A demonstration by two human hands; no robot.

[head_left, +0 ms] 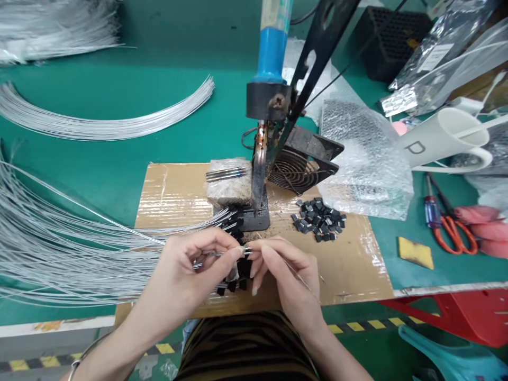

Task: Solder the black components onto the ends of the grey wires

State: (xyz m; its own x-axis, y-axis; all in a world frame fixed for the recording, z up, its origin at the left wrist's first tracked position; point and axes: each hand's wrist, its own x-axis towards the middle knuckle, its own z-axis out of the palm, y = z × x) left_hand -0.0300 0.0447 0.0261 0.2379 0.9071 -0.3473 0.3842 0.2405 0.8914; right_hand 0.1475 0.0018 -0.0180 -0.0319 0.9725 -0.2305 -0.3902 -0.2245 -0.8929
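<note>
My left hand [198, 264] is closed in a pinch on a thin metal rod [248, 251], with a pale scrap at its thumb tip. Opposite it, almost touching, my right hand [288, 267] pinches the other end of the rod; a fine wire [297, 275] runs back across its palm. Under and left of the hands lies a bundle of thin grey cables [99, 251] with black ends [234, 286]. Just beyond, a soldering iron [260, 169] points down in a black holder. Small black pieces [319, 218] lie in a pile to the right.
A cardboard sheet [353, 259] covers the green bench. A wrapped block [228, 185] carries several thin metal rods. Behind the iron stands a fan [304, 161]. Rightward are a yellow sponge [415, 253], orange-handled scissors [454, 235], a screwdriver [432, 209] and a white mug [440, 140].
</note>
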